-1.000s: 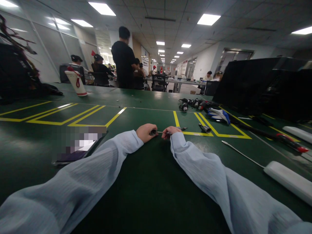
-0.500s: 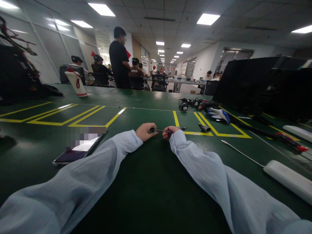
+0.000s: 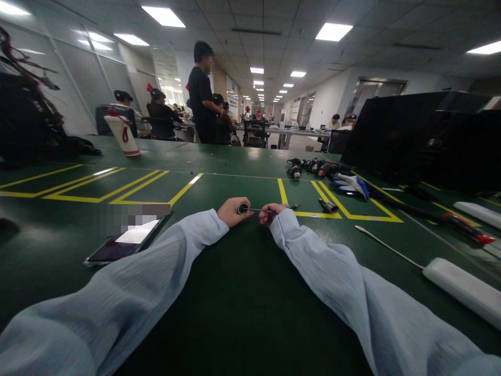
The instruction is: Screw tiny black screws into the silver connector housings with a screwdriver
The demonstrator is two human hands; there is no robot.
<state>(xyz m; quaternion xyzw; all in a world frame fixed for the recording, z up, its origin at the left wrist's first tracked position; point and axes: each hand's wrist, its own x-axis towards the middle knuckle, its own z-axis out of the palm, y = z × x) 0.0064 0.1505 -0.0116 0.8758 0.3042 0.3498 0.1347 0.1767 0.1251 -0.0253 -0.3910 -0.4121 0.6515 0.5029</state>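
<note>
My left hand (image 3: 234,211) is closed around a small round metal cylinder (image 3: 242,209), its dark hollow end turned toward me. My right hand (image 3: 271,213) pinches a thin-shafted screwdriver (image 3: 255,210), with most of the handle hidden by the fingers. The shaft points left and its tip meets the cylinder's side or rim; I cannot tell which. Just beyond the right wrist lies a slim dark pointed piece (image 3: 294,207). A similar metal cylinder (image 3: 327,205) rests on the green table (image 3: 242,292) farther right.
A phone (image 3: 129,237) lies left of my arm, with a white cup (image 3: 122,134) behind it. On the right are dark cylindrical devices (image 3: 296,171), a blue-white glove (image 3: 351,185), a white power strip (image 3: 465,290) and a black monitor (image 3: 395,136). Yellow tape marks the tabletop.
My right hand has shifted very slightly left, while my left hand keeps its hold on the cylinder. In the background, the standing person has moved to the right.
</note>
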